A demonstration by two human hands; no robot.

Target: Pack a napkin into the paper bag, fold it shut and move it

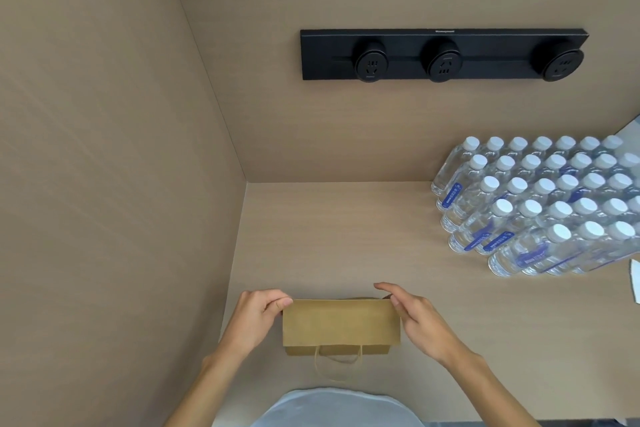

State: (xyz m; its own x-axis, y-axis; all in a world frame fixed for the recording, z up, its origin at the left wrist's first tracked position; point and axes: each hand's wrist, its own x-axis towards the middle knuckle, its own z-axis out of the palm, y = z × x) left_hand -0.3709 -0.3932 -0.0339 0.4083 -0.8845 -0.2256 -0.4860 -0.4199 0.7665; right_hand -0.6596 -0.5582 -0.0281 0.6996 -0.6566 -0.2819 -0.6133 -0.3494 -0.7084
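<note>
A brown paper bag (pixel 341 324) lies flat on the counter near its front edge, its top folded over toward me and its twine handle (pixel 337 362) hanging out below the fold. My left hand (pixel 258 317) grips the bag's left end, thumb on top at the far corner. My right hand (pixel 417 317) rests on the bag's right end, with thumb and fingers at the far right corner and the index finger stretched out past it. No napkin shows; whether one is inside is hidden.
Several clear water bottles (pixel 540 208) with white caps stand packed at the right. A black socket strip (pixel 443 54) is fixed to the back wall. A side wall (pixel 121 184) closes off the left. White paper (pixel 635 282) shows at the right edge.
</note>
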